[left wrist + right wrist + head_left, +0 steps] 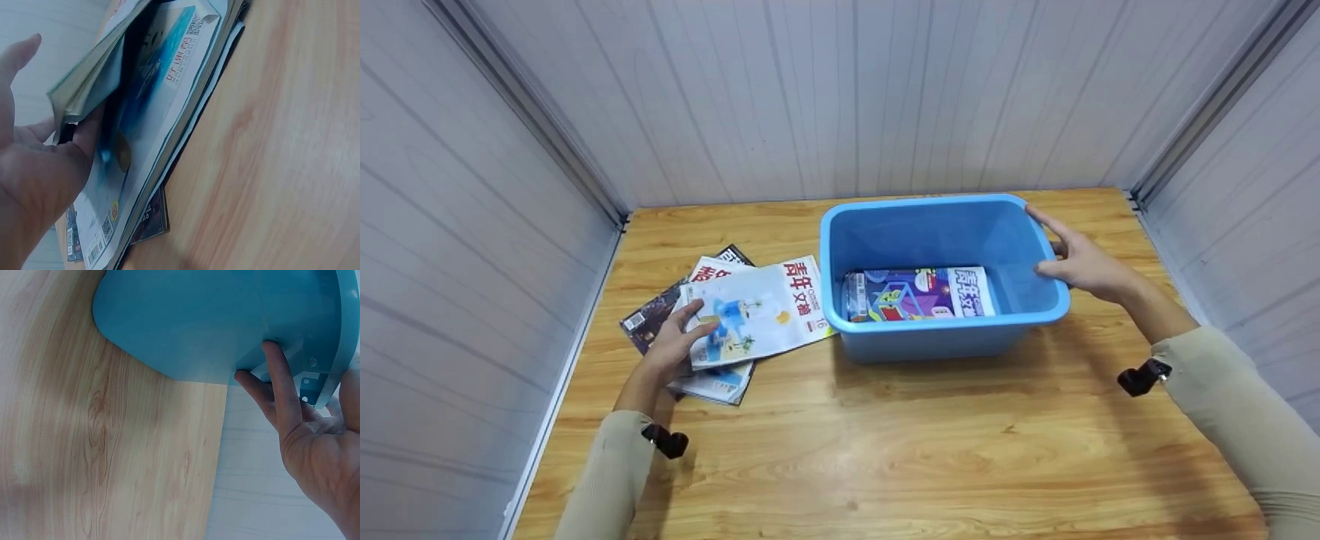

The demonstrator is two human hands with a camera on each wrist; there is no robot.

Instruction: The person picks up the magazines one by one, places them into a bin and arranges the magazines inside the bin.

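A blue plastic bin (945, 321) stands on the wooden table, right of the middle. Flat on its floor lies a colourful magazine (919, 294). My right hand (1072, 259) grips the bin's right rim, thumb over the edge; in the right wrist view its fingers (281, 388) press the outer wall (185, 320) under the rim. Left of the bin is a loose stack of magazines (652, 315). My left hand (682, 330) holds the near-left edge of the top white magazine (765, 307). The left wrist view shows fingers (84, 140) slipped beneath that lifted magazine (95, 73).
White panelled walls close the table (885, 450) in at the back, left and right. Bare wood runs across the front and between stack and bin. The stack's lower magazines (163, 84) lie flat on the wood.
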